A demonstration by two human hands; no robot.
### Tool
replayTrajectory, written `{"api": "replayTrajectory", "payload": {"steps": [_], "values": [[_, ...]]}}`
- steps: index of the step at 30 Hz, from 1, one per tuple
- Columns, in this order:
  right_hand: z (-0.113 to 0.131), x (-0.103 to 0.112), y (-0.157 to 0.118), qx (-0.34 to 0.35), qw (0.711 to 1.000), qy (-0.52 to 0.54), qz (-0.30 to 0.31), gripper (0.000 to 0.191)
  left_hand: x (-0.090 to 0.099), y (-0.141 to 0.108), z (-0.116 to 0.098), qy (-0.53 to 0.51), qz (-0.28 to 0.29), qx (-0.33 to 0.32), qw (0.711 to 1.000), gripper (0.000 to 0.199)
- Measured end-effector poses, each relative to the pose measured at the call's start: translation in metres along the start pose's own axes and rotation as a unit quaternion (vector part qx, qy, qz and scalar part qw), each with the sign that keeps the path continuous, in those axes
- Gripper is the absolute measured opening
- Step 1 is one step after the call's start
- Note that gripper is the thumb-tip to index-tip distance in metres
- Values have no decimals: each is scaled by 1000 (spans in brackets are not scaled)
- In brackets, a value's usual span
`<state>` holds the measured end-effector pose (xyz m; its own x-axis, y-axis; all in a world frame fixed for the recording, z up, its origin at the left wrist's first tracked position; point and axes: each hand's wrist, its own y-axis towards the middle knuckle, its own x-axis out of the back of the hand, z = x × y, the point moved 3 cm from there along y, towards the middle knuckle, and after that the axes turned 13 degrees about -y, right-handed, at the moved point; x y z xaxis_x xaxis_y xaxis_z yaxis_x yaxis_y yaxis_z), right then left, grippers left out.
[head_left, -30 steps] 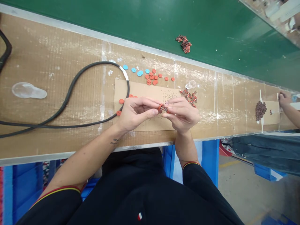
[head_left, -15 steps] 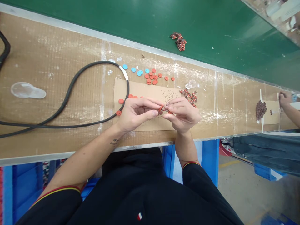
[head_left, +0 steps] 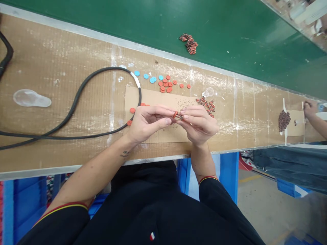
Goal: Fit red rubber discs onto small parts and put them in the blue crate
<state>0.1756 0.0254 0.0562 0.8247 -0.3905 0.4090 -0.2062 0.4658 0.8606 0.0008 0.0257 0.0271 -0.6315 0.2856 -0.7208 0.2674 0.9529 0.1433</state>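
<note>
Where the cardboard-lined bench top [head_left: 51, 68] runs out to the left, a black cable [head_left: 74, 102] in a loose loop, with white tape [head_left: 135, 79] at its bend, and a translucent plastic piece [head_left: 30, 98] well left of the loop. Next, the left hand [head_left: 149, 124], raised just above a cardboard sheet [head_left: 153, 100], with orange discs [head_left: 132, 110] close by its edge and more of them, along with blue discs [head_left: 152, 80], scattered beyond the sheet's far edge. Over the middle of the sheet, held off its surface, a thin brown pin [head_left: 179, 117] and an orange ring [head_left: 175, 115], too small to tell whether ring sits around pin. Long axis roughly left to right, tipped slightly down toward the right, straight across the narrow gap between the hands: ring end nearer the left hand, brown end nearer the right hand [head_left: 200, 124]. Thumb and forefinger of each hand pressed together, the left pair on the ring, the right pair on the pin; other fingers curled beneath. Beyond the right hand, a heap of small red-and-brown parts [head_left: 206, 106] and a clear bulb-shaped cap [head_left: 208, 92]. Far right, a co-worker's hand [head_left: 310, 109] near a dark heap [head_left: 284, 120].
</note>
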Motion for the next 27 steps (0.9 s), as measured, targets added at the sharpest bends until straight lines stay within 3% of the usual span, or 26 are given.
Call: {"api": "replayTrajectory", "payload": {"steps": [13, 23, 27], "values": [[0, -1, -1, -12, 1000, 18, -3, 29, 1, -1, 3, 14, 25, -21, 999, 12], [-4, -1, -3, -52, 997, 49, 2, 22, 5, -5, 4, 87, 58, -72, 992, 22], [-5, -1, -4, -63, 996, 62, -2, 20, 6, -5, 4, 120, 90, -126, 981, 30]]}}
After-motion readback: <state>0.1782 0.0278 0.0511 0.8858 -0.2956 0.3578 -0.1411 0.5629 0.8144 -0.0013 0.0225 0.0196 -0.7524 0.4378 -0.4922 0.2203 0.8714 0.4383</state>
